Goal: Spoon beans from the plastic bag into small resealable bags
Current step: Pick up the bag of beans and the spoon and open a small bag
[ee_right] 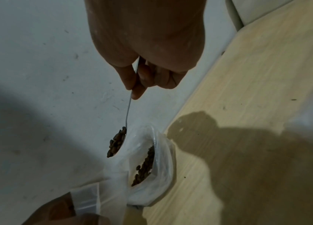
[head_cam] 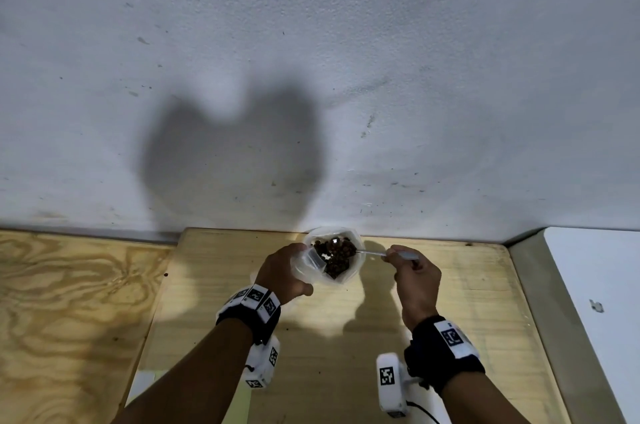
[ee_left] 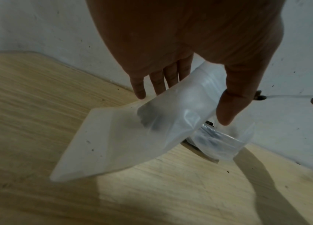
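With the right hand [head_cam: 417, 280] pinching the thin metal spoon [ee_right: 127, 112] by its handle, a heaped load of dark brown beans [ee_right: 116, 143] hangs just above the open clear plastic bag [head_cam: 346, 276] at the far edge of the pale wooden table [head_cam: 450, 302]; I read this as the transfer step. The left hand [head_cam: 284, 273] pinches a small translucent resealable bag [ee_left: 124, 137] just left of the big one, thumb against fingers; next move likely needs its mouth held open and the spoon tipped in level. Count: one spoon, one source bag, one small bag visible, two hands.
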